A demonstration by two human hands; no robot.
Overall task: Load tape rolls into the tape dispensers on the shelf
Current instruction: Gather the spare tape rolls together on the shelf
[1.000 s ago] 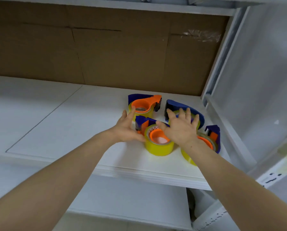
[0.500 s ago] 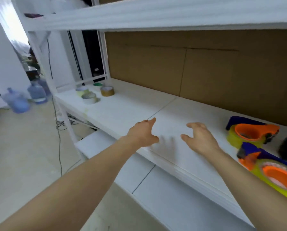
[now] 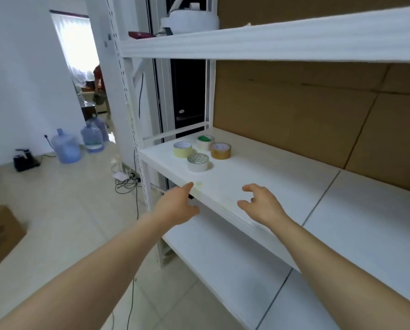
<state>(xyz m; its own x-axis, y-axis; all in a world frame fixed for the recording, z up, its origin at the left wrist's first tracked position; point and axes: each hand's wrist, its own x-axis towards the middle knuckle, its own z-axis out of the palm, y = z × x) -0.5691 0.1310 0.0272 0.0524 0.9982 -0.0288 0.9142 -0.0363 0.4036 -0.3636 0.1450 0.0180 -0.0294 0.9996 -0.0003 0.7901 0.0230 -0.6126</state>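
Four yellow, white and brown tape rolls (image 3: 198, 163) clustered at the far end of the white shelf board (image 3: 258, 177). Left hand (image 3: 177, 207) at that board's front edge, right hand (image 3: 262, 204) over it. Both grips wide, holding nothing.

Bright, even daylight from a glaring window (image 3: 76, 44); wide-angle edges bend.
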